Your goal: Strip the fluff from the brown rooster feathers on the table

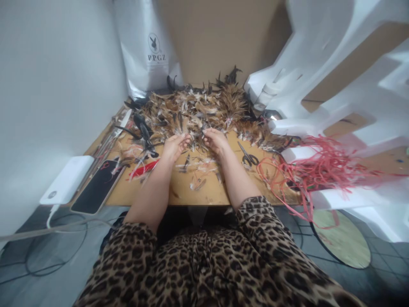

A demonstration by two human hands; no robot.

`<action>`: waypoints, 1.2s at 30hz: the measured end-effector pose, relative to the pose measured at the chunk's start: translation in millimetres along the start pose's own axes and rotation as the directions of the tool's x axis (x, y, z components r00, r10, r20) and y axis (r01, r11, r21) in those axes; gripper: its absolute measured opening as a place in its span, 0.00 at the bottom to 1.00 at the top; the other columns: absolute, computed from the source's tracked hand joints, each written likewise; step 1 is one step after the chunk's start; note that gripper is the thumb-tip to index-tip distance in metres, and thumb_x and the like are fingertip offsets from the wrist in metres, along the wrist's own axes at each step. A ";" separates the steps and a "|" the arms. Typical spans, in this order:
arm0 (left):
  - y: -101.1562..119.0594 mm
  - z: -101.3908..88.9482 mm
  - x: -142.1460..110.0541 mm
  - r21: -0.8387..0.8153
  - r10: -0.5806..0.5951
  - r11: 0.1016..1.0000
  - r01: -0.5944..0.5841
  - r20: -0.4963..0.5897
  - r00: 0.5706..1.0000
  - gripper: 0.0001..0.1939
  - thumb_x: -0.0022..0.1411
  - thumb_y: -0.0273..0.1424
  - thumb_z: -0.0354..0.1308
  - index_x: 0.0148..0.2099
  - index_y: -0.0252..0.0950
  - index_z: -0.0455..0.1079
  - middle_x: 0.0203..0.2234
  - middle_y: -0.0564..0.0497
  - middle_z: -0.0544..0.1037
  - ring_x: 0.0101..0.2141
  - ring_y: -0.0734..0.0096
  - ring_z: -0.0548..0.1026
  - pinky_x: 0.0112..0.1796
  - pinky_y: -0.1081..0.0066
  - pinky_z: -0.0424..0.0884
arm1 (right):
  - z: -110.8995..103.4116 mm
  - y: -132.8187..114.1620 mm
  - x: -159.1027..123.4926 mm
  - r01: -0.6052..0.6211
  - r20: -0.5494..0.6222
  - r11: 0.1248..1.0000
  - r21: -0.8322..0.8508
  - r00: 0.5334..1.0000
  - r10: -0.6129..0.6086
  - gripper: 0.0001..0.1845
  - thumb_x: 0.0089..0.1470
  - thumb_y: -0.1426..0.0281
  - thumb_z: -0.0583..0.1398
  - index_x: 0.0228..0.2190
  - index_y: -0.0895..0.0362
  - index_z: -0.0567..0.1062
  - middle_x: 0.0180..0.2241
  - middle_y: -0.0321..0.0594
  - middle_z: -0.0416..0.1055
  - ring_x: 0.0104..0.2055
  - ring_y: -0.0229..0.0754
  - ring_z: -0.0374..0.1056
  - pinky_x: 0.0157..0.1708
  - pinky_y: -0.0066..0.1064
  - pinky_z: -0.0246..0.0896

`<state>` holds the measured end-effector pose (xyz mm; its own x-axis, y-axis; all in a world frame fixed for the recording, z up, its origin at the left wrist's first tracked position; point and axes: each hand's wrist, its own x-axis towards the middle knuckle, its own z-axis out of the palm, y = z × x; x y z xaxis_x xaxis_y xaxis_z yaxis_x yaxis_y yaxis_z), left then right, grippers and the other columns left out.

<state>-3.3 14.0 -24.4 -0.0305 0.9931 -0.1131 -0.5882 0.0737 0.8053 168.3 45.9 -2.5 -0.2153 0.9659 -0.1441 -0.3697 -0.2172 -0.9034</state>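
Note:
A big heap of brown, black and white feathers [198,111] covers the far half of a small wooden table [207,194]. My left hand [175,145] and my right hand [216,140] rest at the near edge of the heap, fingers curled and pinched into the feathers. What each pinch holds is too small to name. Loose feathers [198,183] lie scattered on the table between my forearms. Black scissors [248,156] lie just right of my right wrist.
A bundle of red strings [316,168] spills over the table's right side. At the left edge lie a dark phone [97,187] and a white power bank [67,179] with a cable. White foam pieces [335,85] stand right; a silver bag [145,47] stands behind.

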 end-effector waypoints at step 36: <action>-4.9 3.9 -5.6 0.077 -0.156 0.986 0.147 0.123 0.980 0.04 0.52 0.22 0.60 0.32 0.25 0.73 0.26 0.43 0.78 0.24 0.78 0.75 0.23 0.81 0.68 | 9.8 22.1 0.0 0.265 0.153 0.926 -0.268 0.961 -0.230 0.16 0.34 0.66 0.65 0.27 0.58 0.68 0.20 0.29 0.67 0.21 0.29 0.61 0.25 0.24 0.57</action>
<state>3.0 8.5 -25.5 0.1614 0.9731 -0.1644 -0.5225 0.2256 0.8223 151.3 39.7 -18.5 -0.2602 0.9566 0.1315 -0.1573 0.0924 -0.9832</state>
